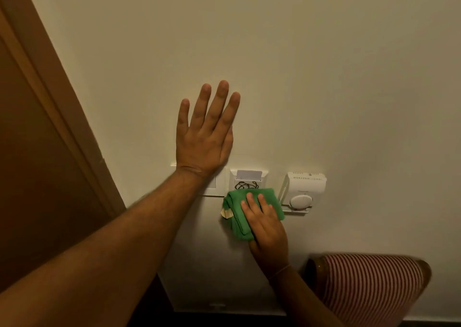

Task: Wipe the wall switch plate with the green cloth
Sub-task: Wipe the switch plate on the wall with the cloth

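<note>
A white switch plate [249, 180] with a card slot and a dark scribble on it is fixed to the cream wall. The folded green cloth [239, 212] covers its lower part, pressed there by my right hand [267, 229], fingers flat on top of the cloth. My left hand [205, 134] lies flat on the wall above and left of the plate, fingers spread, holding nothing. Its wrist hides most of a second white plate [212, 188] to the left.
A white thermostat [303, 192] with a round dial is mounted just right of the cloth. A brown wooden door frame [50, 127] runs down the left. A chair back with red and white stripes [369, 286] stands at the lower right.
</note>
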The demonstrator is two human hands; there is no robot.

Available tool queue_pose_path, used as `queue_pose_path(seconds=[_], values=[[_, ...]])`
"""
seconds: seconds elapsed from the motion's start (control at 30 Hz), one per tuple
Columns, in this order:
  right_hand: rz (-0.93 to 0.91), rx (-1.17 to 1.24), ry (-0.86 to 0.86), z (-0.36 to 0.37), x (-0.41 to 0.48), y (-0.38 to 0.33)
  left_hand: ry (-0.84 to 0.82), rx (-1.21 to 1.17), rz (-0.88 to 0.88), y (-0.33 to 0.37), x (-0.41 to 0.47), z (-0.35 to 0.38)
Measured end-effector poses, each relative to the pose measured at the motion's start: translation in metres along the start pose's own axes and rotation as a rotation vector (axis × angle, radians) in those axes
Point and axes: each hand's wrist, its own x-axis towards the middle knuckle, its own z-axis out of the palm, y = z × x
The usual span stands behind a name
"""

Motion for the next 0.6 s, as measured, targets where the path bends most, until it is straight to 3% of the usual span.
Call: queue_pose_path(seconds=[0.23, 0.43, 0.6], values=[[-0.029, -0.006, 0.004, 0.009, 0.004, -0.013, 0.008, 0.004, -0.013, -0.001, -0.002, 0.003], [0.129, 0.057, 0.116, 0.019, 0.000, -0.027, 0.014, 0.021, -0.018, 0.000, -0.001, 0.006], [0.025, 0.092, 0.032, 0.031, 0.014, -0.046, 0.022, 0.035, -0.030, 0.001, 0.000, 0.004]])
